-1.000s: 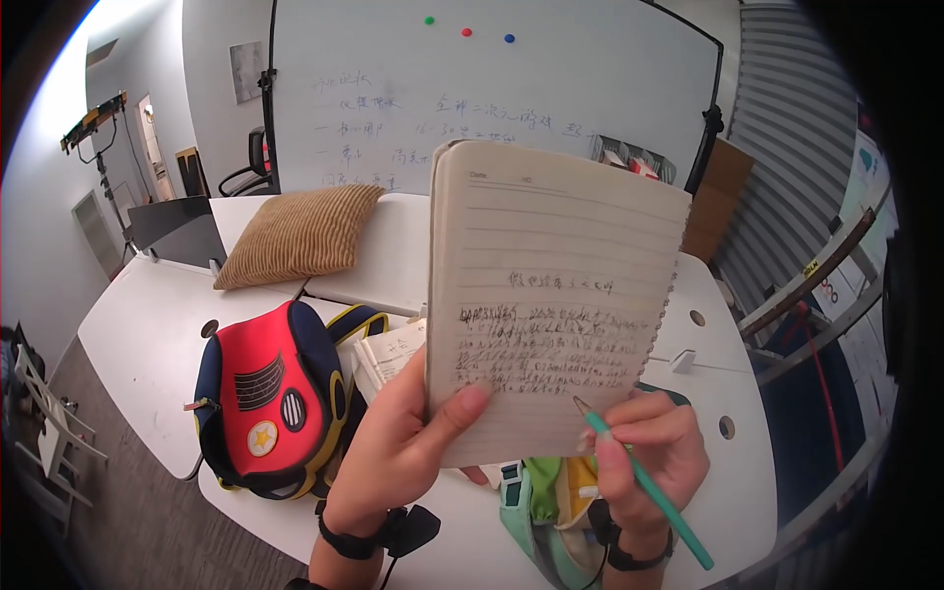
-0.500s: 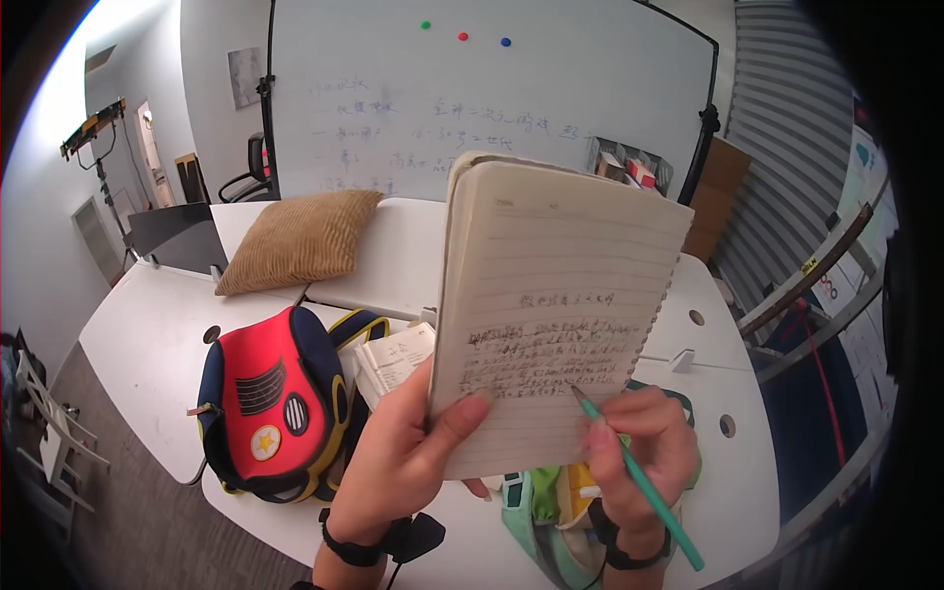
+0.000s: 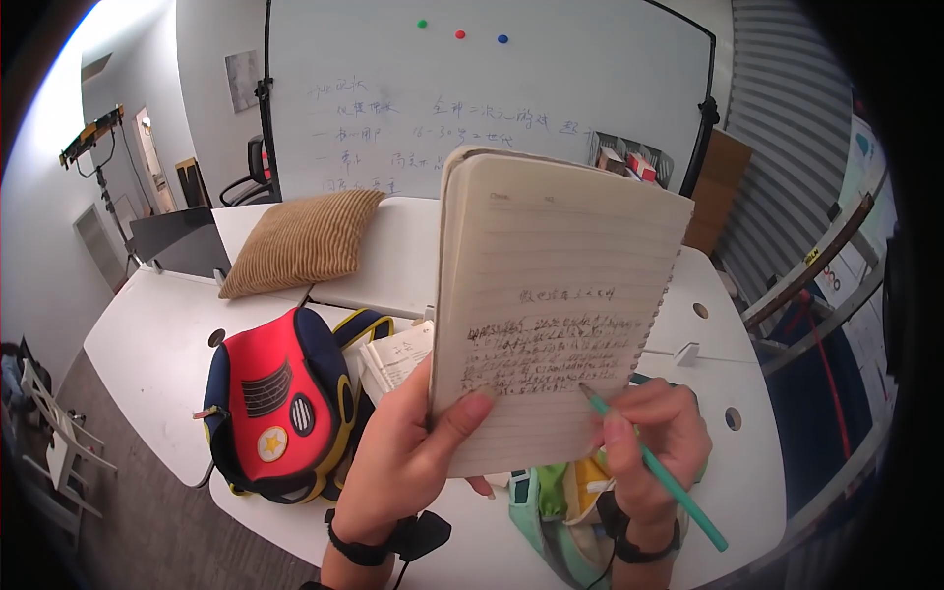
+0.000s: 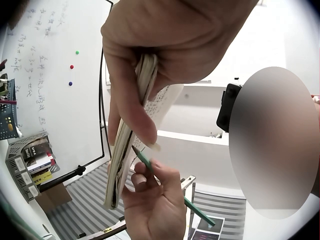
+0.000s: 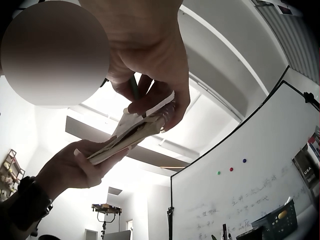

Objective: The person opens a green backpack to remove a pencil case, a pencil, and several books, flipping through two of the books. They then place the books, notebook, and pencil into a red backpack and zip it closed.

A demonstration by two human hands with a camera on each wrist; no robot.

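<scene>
A spiral-bound notebook (image 3: 560, 236) is held up and tilted, its ruled page facing me with lines of handwriting on the lower half. My left hand (image 3: 403, 452) grips its lower left edge, thumb on the page and fingers behind. In my right hand (image 3: 659, 442) a green pencil (image 3: 683, 492) is pinched, its tip at the end of the lowest written line. The left wrist view shows the notebook (image 4: 119, 165) edge-on, with the pencil (image 4: 200, 214) pointing at the page. From the right wrist, the pencil is mostly hidden by the fingers.
On the white table (image 3: 147, 364) sits a red and navy backpack (image 3: 270, 393), with a brown corduroy cushion (image 3: 300, 241) behind it. Another notebook (image 3: 398, 356) lies partly behind my left hand. A mint-green bag (image 3: 536, 516) is below the held notebook. Behind the table stands a whiteboard (image 3: 374, 49).
The notebook has shifted slightly in view, with my left hand still gripping it. The pencil tip has made small movements at the end of the lowest line, lately a little to the right.
</scene>
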